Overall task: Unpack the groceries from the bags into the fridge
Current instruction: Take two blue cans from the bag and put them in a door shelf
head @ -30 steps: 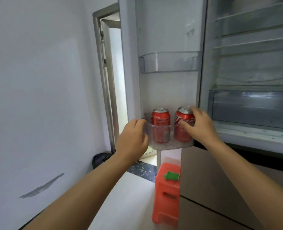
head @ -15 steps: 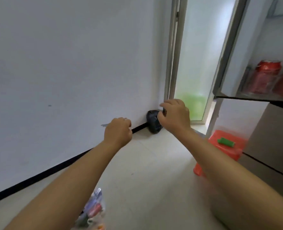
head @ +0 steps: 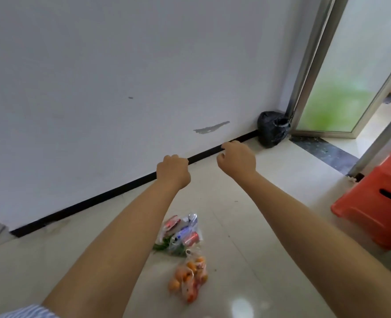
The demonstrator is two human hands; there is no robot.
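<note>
- While both arms reach forward over the floor, head view shows the left hand (head: 173,172) and right hand (head: 237,160) empty, fingers loosely curled and pinching nothing, well above the groceries.
- Task's things lie on the floor between the forearms: a clear bag of cans (head: 182,234) with some green leaves at its near edge, and just beside it, touching or nearly so, a clear bag of oranges (head: 190,277).
- Handling, as a judgement: the cans make their bag the heavier one; thin plastic is soft and slippery and could stretch or tear under that weight. Best hold is the gathered top or handles, with a hand under the load if it sags. Cans are stiff and take a firm grip once out.
- Oranges look light to middling and roll about loose; take the bag by its neck, not its side. Leaves bruise easily, so lift them last or apart.
- Surface: pale glossy floor tiles (head: 270,187), hard and smooth, with a few dark specks.
- Room: white wall (head: 121,76) with a scuff and a black skirting strip; black rubbish bag (head: 272,129) in the corner by a frosted glass door (head: 341,88); red plastic stool (head: 378,203) at right. Fridge not in view.
</note>
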